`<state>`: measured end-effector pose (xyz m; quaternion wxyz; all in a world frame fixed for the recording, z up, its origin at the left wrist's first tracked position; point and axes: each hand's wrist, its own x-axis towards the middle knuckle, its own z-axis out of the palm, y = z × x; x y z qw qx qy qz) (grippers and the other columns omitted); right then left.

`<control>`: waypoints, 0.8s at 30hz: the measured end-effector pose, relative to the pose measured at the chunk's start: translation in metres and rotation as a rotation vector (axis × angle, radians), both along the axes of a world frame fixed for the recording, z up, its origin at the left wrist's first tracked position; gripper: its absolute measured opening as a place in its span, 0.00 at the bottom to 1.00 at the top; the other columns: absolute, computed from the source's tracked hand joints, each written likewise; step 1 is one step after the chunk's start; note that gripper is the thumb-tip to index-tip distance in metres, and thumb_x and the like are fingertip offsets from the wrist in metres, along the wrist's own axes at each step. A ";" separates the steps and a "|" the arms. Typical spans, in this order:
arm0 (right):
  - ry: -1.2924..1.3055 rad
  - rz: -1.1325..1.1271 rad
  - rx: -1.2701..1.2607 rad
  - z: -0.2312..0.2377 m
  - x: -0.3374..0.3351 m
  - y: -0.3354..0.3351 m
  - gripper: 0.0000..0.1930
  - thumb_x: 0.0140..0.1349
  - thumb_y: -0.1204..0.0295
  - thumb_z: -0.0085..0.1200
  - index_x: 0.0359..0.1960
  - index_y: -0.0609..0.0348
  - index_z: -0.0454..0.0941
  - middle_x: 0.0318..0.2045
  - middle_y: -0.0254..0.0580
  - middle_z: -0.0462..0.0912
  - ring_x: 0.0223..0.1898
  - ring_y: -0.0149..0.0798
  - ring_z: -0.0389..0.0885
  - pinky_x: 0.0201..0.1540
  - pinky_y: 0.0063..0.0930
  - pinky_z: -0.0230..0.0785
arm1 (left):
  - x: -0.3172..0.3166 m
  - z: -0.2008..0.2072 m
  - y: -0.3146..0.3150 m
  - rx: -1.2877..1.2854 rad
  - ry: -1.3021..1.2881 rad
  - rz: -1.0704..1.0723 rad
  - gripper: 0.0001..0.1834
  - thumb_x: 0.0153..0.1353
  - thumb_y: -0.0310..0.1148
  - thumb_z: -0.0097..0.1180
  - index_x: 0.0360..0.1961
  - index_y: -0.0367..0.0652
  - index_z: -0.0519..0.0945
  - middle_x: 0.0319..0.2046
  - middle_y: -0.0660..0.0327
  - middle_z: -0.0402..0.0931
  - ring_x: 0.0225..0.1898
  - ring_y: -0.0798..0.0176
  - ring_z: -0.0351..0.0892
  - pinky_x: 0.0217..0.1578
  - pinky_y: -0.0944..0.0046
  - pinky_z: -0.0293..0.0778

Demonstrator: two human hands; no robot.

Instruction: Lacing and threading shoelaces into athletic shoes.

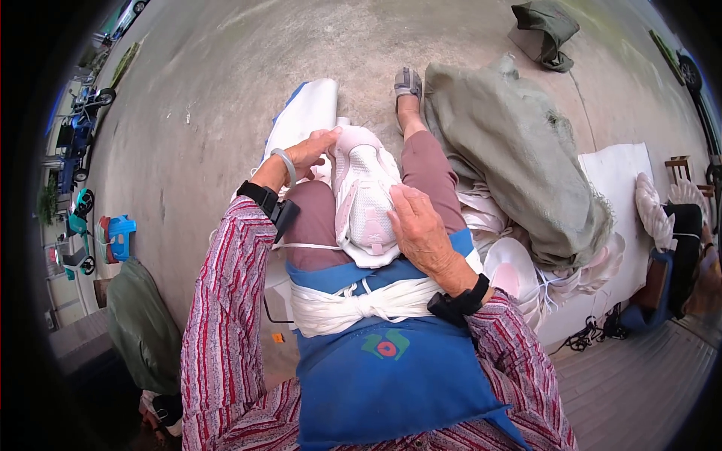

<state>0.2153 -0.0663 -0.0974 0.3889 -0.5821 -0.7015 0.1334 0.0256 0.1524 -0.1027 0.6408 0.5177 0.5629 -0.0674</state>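
Shoe upper lies between left hand — half-curled, grip unclear — and right hand, loosely open.

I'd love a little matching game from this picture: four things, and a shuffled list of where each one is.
1. white-and-pink shoe upper
2. white laces
3. grey-green sack
4. blue stool

A. across the blue cloth
B. near the picture's left side
C. between the left hand and right hand
D. in the picture's right half

Pairs: 1-C, 2-A, 3-D, 4-B
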 end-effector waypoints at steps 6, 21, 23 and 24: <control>0.004 0.005 0.071 -0.001 0.004 0.001 0.21 0.53 0.82 0.56 0.51 0.70 0.70 0.46 0.57 0.75 0.48 0.56 0.75 0.52 0.40 0.70 | 0.009 -0.008 0.004 0.092 -0.218 0.125 0.40 0.58 0.58 0.57 0.59 0.44 0.54 0.52 0.52 0.68 0.47 0.59 0.73 0.44 0.57 0.74; 0.036 -0.087 0.121 0.010 0.007 0.004 0.19 0.53 0.81 0.55 0.49 0.69 0.70 0.40 0.55 0.75 0.44 0.53 0.76 0.47 0.39 0.71 | 0.020 0.029 -0.038 0.655 -0.123 0.224 0.39 0.64 0.49 0.50 0.66 0.32 0.53 0.64 0.38 0.57 0.67 0.47 0.57 0.64 0.57 0.56; 0.147 -0.114 0.017 0.016 0.007 0.001 0.19 0.53 0.80 0.57 0.48 0.67 0.70 0.38 0.53 0.73 0.43 0.53 0.76 0.46 0.39 0.70 | 0.006 0.049 -0.080 0.930 -0.275 -0.128 0.39 0.62 0.46 0.53 0.67 0.36 0.54 0.64 0.36 0.57 0.67 0.42 0.56 0.64 0.55 0.55; 0.163 -0.130 0.045 0.014 0.007 0.003 0.17 0.52 0.79 0.57 0.46 0.64 0.72 0.34 0.50 0.72 0.39 0.51 0.75 0.42 0.39 0.70 | 0.001 0.049 -0.099 1.000 -0.252 -0.260 0.39 0.59 0.44 0.55 0.67 0.38 0.55 0.63 0.36 0.56 0.67 0.40 0.55 0.65 0.54 0.55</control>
